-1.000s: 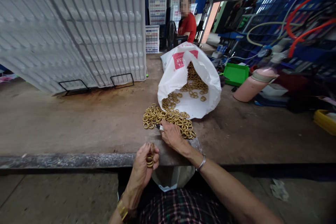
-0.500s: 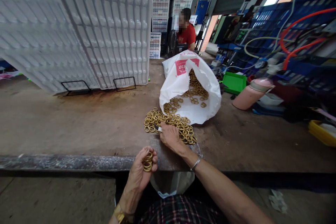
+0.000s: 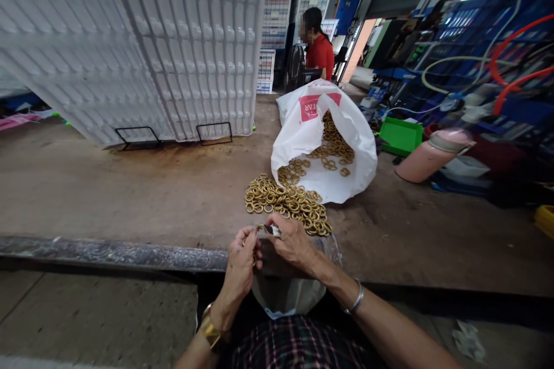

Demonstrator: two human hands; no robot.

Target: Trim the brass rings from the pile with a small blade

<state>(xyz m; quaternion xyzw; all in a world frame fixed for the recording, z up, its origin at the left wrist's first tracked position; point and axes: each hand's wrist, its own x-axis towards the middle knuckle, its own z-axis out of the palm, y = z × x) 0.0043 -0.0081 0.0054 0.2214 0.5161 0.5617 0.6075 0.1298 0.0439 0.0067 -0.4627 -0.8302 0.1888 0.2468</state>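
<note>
A heap of small brass rings (image 3: 285,203) lies on the worn workbench (image 3: 130,196), spilling from a white plastic bag (image 3: 322,138) lying on its side with more rings inside. My left hand (image 3: 242,262) is closed near the bench's front edge; the rings it held a moment ago are hidden by its fingers. My right hand (image 3: 292,242) is closed on a small white and dark object, its fingertips meeting the left hand's. A clear plastic bag (image 3: 288,294) hangs open below both hands over the bench edge.
A tall stack of white moulded trays (image 3: 142,40) leans at the back left. A green bin (image 3: 400,135) and a pink flask (image 3: 428,153) lie to the right. A person in a red shirt (image 3: 320,52) stands at the far end. Blue crates and hoses fill the right side.
My right hand pulled back from the ring heap to meet my left hand at the bench edge. My left hand rose slightly. The view shifted a little.
</note>
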